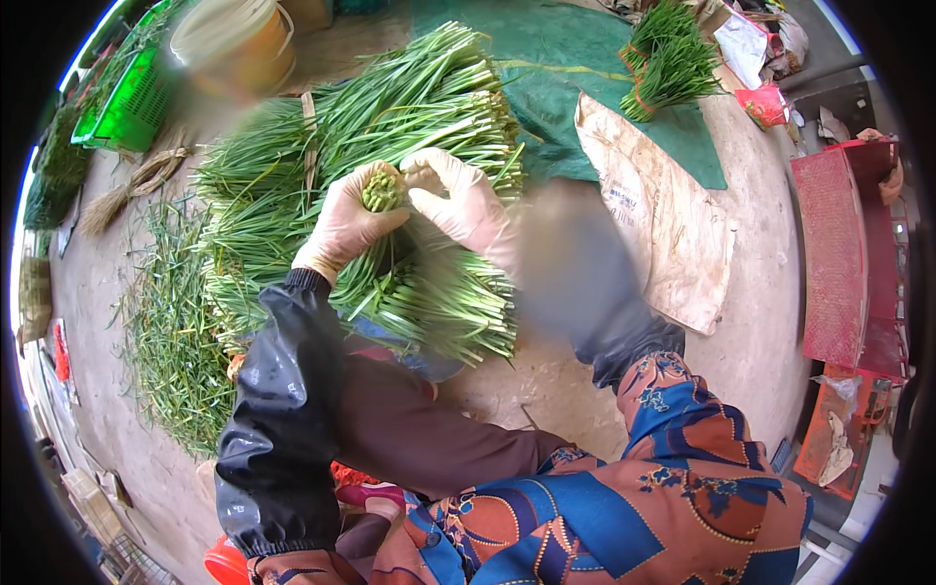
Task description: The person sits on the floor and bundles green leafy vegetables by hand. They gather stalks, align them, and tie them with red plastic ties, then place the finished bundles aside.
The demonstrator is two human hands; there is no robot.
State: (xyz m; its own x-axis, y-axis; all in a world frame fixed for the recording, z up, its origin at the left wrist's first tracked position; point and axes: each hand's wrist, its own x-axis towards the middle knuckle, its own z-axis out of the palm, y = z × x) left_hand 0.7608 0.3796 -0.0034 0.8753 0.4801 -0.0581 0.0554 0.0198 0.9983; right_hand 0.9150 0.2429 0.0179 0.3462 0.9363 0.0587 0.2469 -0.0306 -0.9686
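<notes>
In a pale rubber glove, my left hand [340, 219] grips a small bunch of green stalks [382, 191], likely garlic chives, with the stalk ends facing up at me. My gloved right hand [461, 197] is right beside the bunch, its thumb and fingers curved with a gap between them. Nothing shows in that gap; whether the fingertips touch the bunch is hard to tell. Under both hands lies a large heap of the same chives [431, 102], their pale ends mostly to the right. A blurred patch hides part of my right forearm.
Loose trimmings [175, 329] litter the floor on the left, below a straw bundle [131, 190]. A green plastic crate [128, 102] and a bucket [241, 44] stand beyond. Tied chive bunches [665, 62] rest on a green tarp [563, 44], near a stained woven sack [665, 234].
</notes>
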